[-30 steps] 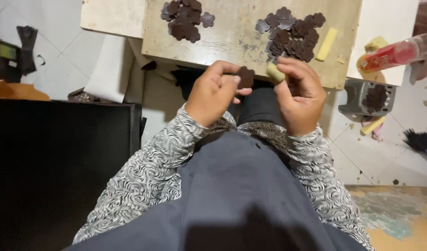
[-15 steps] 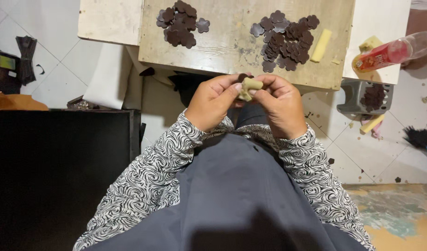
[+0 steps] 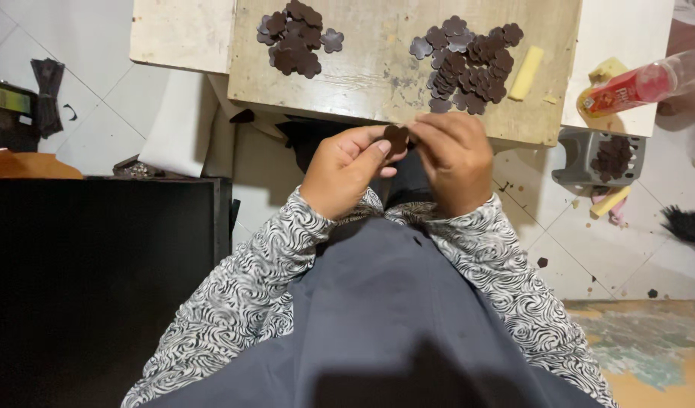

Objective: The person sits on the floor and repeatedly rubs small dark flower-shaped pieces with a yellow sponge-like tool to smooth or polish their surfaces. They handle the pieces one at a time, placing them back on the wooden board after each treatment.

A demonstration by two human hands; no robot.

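My left hand [image 3: 346, 166] and my right hand [image 3: 455, 159] meet just below the near edge of a worn wooden board [image 3: 377, 75]. Between their fingertips they pinch one dark brown flower-shaped piece [image 3: 396, 139]. The right hand's fingers curl over its right side, and I cannot tell whether anything else is in that hand. On the board lie two heaps of the same brown flower pieces, a smaller heap [image 3: 296, 38] at the left and a larger heap [image 3: 468, 64] at the right. A pale yellow stick [image 3: 526, 73] lies beside the larger heap.
A plastic bottle with a red label [image 3: 634, 85] lies on a white surface at the right. A grey basket [image 3: 600, 157] holding more brown pieces stands on the tiled floor below it. A black box-like surface [image 3: 98, 279] fills the left.
The yellowish piece seen at my right fingers a second ago is out of sight. Both hands have come together on the brown flower piece.
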